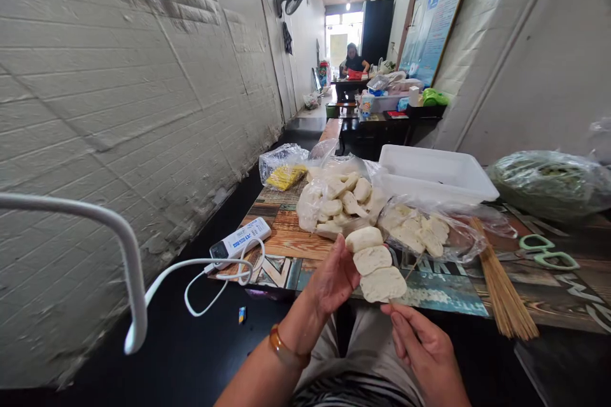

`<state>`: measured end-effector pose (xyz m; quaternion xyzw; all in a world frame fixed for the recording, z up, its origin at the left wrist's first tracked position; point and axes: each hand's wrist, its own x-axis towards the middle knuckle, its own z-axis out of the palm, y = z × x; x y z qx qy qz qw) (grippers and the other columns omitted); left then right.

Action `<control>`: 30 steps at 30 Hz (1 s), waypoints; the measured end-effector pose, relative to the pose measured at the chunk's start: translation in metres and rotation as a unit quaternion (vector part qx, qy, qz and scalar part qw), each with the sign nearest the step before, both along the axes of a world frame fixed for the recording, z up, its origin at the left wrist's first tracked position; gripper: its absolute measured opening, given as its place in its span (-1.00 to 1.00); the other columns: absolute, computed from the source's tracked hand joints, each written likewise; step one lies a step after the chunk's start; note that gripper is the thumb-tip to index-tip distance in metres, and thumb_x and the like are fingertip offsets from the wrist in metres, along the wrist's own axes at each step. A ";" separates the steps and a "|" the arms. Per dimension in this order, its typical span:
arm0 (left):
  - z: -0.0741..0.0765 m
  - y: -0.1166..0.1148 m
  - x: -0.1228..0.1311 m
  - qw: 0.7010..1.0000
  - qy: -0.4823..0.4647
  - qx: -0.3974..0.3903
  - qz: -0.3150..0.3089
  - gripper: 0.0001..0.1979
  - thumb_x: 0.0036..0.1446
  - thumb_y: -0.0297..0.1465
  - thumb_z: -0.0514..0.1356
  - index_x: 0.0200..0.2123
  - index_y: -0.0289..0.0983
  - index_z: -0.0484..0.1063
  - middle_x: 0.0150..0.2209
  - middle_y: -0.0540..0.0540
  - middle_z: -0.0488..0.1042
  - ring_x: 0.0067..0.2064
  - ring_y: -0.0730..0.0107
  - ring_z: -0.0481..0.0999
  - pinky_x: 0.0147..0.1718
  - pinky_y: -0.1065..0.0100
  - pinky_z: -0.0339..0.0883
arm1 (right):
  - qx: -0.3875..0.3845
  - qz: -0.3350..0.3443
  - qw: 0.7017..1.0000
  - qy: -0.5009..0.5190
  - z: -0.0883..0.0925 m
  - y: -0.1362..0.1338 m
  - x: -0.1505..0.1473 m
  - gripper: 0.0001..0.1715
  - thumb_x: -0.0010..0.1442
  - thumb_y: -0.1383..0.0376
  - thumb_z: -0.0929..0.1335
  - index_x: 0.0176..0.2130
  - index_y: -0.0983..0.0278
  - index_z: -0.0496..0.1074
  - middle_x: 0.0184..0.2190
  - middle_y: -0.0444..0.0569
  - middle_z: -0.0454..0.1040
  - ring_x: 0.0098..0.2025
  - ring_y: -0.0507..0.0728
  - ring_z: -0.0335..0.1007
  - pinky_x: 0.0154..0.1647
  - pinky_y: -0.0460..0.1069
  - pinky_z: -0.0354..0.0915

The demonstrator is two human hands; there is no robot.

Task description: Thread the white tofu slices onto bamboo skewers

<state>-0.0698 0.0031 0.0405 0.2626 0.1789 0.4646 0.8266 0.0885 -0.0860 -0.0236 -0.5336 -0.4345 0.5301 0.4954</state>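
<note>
Cable (135,292), illegible poster (436,9); right hand (420,338) pinches skewer (391,303), left hand (334,283) holds 3 pale slabs (373,261).

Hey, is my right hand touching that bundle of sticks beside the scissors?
Apart. The head view shows a clear gap between the right hand and the bundle of sticks, with tabletop visible there.

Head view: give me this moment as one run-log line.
left hand: against three pale slices; right hand: pinching stick below them; stick bundle: on table
</note>
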 end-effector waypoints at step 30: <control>0.009 0.013 0.054 0.987 0.134 -0.054 0.073 -0.57 0.02 -0.27 0.37 -0.07 -0.30 0.38 -0.22 -0.22 0.61 -0.31 0.17 0.63 -0.31 0.21 0.53 | 0.090 -0.042 0.991 -0.087 0.005 0.005 0.011 -0.52 0.26 0.01 0.29 -0.34 0.31 0.59 -0.75 -0.26 0.20 -0.68 -0.02 0.13 -0.56 -0.11 0.13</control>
